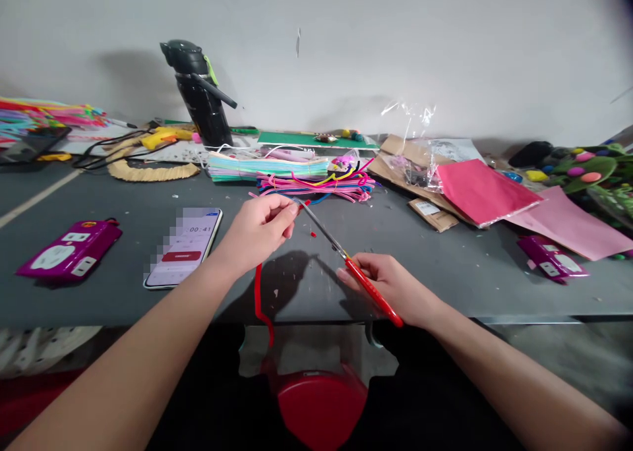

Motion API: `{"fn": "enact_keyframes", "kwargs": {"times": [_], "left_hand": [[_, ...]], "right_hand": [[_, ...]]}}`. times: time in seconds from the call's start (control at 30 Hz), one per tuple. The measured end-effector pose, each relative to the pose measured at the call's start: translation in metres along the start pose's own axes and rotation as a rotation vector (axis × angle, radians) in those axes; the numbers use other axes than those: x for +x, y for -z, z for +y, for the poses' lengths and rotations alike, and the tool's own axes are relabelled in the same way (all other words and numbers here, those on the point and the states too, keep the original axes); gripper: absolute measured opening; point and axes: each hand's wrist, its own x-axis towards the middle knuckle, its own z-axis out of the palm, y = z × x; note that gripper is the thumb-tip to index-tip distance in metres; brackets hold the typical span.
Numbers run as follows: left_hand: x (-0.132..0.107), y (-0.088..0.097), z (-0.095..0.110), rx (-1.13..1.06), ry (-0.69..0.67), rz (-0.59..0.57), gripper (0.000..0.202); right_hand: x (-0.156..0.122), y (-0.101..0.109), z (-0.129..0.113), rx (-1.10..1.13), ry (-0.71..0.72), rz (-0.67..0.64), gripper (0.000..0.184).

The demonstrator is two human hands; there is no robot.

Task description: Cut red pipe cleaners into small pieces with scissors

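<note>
There's the red pipe cleaner (pixel 258 293), pinched in the left hand (pixel 260 230), short end poking toward the blades, long tail dangling and curling past the table edge. The red-handled scissors (pixel 349 261) sit in the right hand (pixel 390 286), silver blades slanting up-left, tips meeting that short end. A tiny red snippet (pixel 313 234) lies just below the blades.

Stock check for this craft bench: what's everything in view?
Red fuzzy pipe cleaner: one, red, held, tail hanging down.
Red-handled metal scissors: one, red and silver, held.
White smartphone: one, white, left.
Magenta plastic power strips: two, magenta, far left and right.
Black drinks flask: one, black, rear.
Loose pipe-cleaner pile: many, mixed colours, centre rear.
Pink paper sheets: two, pink, right.
Round red stool: one, red, below.
Left hand: one, closed on pipe cleaner.
Right hand: one, gripping scissors.
</note>
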Motion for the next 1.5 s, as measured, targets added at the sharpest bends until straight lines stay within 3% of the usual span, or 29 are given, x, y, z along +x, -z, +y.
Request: {"fn": "enact_keyframes", "kwargs": {"times": [0.2, 0.37, 0.63, 0.9, 1.13, 1.37, 1.5], "left_hand": [[0.031, -0.013, -0.025, -0.055, 0.109, -0.140, 0.029], [0.060, -0.024, -0.052, -0.122, 0.181, -0.199, 0.028], [0.068, -0.029, -0.074, -0.035, 0.195, -0.207, 0.027], [0.066, -0.028, -0.069, -0.006, 0.210, -0.215, 0.031], [0.058, -0.024, -0.061, -0.207, 0.227, -0.160, 0.017], [0.044, -0.020, -0.031, -0.139, 0.147, -0.095, 0.018], [0.026, -0.029, -0.009, -0.204, 0.175, -0.178, 0.014]], "right_hand": [[0.010, 0.005, 0.003, 0.213, -0.217, -0.166, 0.047], [0.028, 0.016, 0.004, 0.255, -0.281, -0.205, 0.053], [0.045, 0.018, 0.012, 0.293, -0.347, -0.260, 0.051], [0.039, 0.015, 0.008, 0.313, -0.317, -0.199, 0.052], [0.026, 0.017, 0.007, 0.490, -0.284, -0.106, 0.051], [0.025, 0.018, -0.001, 0.584, -0.133, 0.082, 0.046], [0.031, 0.011, -0.003, 0.594, -0.005, 0.213, 0.039]]}}
